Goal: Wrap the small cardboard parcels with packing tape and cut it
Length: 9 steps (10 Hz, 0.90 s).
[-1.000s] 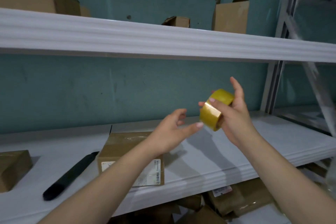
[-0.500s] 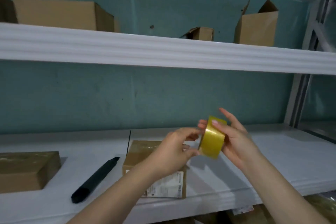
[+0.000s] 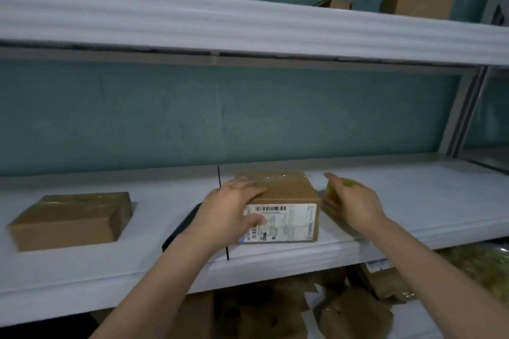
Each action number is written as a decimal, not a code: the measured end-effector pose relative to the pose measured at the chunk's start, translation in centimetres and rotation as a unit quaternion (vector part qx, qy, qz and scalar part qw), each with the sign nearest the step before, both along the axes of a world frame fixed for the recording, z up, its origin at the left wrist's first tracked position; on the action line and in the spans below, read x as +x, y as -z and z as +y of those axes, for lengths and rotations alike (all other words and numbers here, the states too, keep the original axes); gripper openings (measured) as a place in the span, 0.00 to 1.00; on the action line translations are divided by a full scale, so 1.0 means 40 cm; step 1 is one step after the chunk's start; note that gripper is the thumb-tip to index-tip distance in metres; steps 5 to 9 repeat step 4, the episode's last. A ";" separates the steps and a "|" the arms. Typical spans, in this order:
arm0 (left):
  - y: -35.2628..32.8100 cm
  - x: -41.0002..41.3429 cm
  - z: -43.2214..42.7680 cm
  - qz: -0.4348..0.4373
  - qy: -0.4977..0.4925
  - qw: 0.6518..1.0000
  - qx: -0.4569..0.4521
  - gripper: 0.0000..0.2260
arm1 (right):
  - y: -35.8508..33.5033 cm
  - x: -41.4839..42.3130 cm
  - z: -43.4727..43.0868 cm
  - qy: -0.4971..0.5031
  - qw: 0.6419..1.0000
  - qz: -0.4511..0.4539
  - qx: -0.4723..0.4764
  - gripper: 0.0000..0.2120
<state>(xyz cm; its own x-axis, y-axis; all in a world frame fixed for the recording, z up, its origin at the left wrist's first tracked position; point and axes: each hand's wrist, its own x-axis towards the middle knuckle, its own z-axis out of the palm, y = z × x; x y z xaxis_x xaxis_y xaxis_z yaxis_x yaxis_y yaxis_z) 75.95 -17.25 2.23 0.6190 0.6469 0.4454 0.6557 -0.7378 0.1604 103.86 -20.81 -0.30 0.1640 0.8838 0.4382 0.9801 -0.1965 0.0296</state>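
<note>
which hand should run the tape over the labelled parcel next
Right, probably. The right hand already holds the tape roll beside the labelled parcel, while the left hand lies on the parcel's near left corner, steadying it.

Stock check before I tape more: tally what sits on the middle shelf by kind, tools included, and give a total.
Cardboard parcels: 2, the labelled parcel under the left hand and the plain parcel further left
Tape rolls: 1, the yellow tape roll in the right hand
Black cutters: 1, the black cutter, partly hidden by the left forearm
Total: 4
</note>
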 end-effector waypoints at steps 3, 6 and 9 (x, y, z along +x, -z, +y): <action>0.056 0.026 -0.001 -0.070 -0.073 0.995 -0.025 0.32 | 0.042 0.078 -0.123 -0.144 0.981 0.123 0.049 0.28; 0.068 0.017 -0.066 -0.149 -0.105 0.982 -0.047 0.30 | 0.031 0.103 -0.200 -0.169 0.951 0.236 0.110 0.25; 0.068 0.017 -0.066 -0.149 -0.105 0.982 -0.047 0.30 | 0.031 0.103 -0.200 -0.169 0.951 0.236 0.110 0.25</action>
